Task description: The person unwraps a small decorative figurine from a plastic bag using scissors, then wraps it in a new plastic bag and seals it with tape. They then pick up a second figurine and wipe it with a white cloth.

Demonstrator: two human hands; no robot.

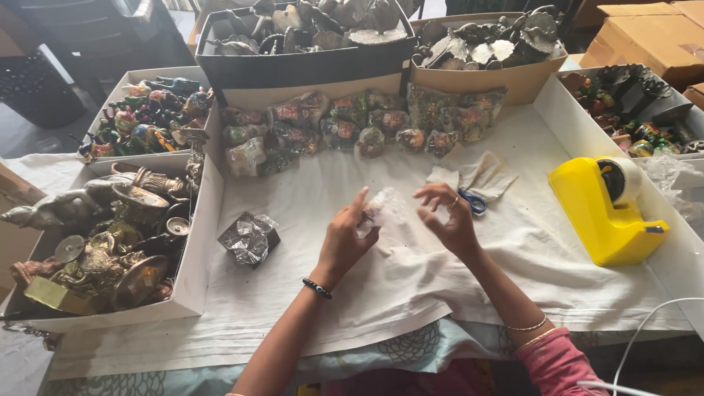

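Left hand [343,238] and right hand [449,216] together pinch a small item in clear plastic wrap [379,209] above the white cloth [440,271], fingers closed on opposite edges to stretch it; wrapped figurines [352,128] lie beyond, a yellow tape dispenser [605,213] to the right.

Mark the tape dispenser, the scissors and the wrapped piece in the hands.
yellow tape dispenser [598,216], head view, on its yellow side wall.
blue-handled scissors [473,202], head view, on the blue handle loop.
clear-wrapped piece [381,205], head view, on the plastic between both hands.
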